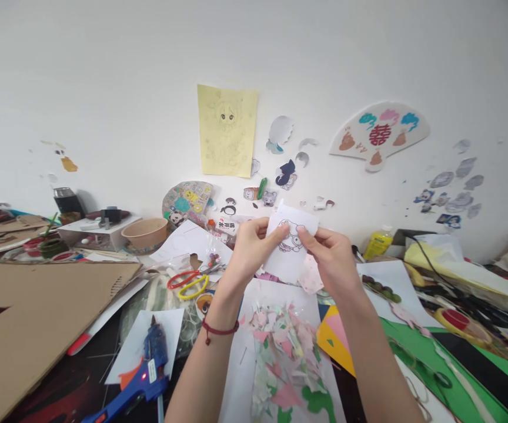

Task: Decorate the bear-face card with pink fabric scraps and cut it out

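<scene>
Between my two hands is a small sheet of white paper (287, 264) with a cartoon figure drawn in dark outline. My left hand (254, 241) pinches its left side, thumb on the front and fingers behind. On the other side my right hand (331, 249) grips the right edge the same way, thumb over the drawing. A pink paper piece (311, 275) shows just below the sheet, by my right hand. Under my forearms, a white sheet (240, 352) bears a heap of torn pink, green and white paper scraps (280, 346).
Scissors with red and yellow handles (192, 285) lie left of my hands. A blue glue gun (150, 370) with a lit red light rests nearer me. Cardboard (37, 329) covers the left side. Green sheets (470, 376) and a yellow bottle (378, 242) are at right. The wall stands behind.
</scene>
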The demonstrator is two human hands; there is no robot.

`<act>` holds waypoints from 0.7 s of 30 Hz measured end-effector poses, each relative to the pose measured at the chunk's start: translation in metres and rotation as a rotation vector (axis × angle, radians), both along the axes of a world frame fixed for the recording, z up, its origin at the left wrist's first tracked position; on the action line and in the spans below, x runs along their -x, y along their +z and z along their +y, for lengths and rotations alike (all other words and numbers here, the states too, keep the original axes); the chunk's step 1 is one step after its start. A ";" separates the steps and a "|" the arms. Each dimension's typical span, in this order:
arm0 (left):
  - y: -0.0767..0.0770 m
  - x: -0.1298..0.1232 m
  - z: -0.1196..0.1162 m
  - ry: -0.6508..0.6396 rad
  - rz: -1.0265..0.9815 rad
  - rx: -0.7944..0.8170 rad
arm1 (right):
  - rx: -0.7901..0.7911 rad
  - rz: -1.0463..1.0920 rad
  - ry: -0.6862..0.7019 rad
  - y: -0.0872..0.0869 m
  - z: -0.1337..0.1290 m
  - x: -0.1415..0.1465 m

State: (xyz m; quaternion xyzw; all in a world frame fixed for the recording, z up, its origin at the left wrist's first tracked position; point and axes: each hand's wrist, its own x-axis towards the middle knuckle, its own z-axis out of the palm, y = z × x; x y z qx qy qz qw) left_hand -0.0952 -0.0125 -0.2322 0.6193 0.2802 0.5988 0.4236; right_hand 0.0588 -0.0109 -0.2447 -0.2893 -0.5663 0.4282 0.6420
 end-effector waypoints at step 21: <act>-0.006 0.002 0.010 0.132 0.158 -0.068 | -0.004 -0.078 0.042 -0.007 0.013 -0.004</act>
